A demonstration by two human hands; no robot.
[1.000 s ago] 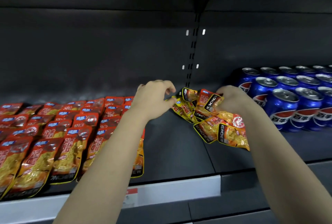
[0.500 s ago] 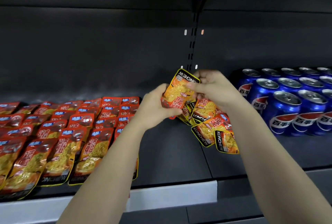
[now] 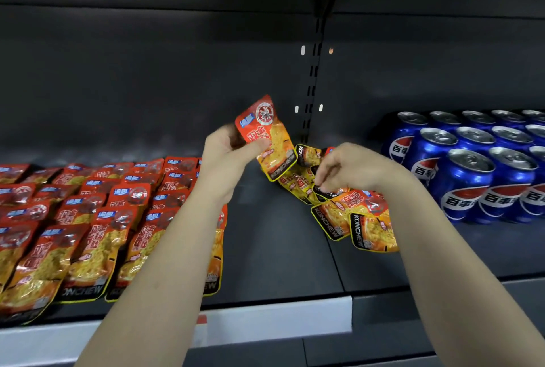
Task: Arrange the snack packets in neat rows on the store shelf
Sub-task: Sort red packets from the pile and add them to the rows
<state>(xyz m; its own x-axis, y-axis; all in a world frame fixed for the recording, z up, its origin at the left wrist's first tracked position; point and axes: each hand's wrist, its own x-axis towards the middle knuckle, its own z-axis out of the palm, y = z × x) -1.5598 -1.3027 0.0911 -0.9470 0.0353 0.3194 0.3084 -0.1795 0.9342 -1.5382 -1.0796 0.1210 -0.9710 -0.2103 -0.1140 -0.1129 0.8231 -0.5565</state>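
The shelf [image 3: 274, 251] holds tidy rows [image 3: 88, 219] left, cans [image 3: 472, 169] right, and a bare strip between the rows and the loose pile [image 3: 354, 216]. Up goes the left hand [image 3: 227, 157], gripping a packet [image 3: 269, 136] above that strip, long axis near upright, red top up-left; the right hand [image 3: 349, 167] pinches into the pile.

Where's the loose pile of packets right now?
Head view, right of centre: the pile lies on the shelf under the right hand, just left of the blue cans.
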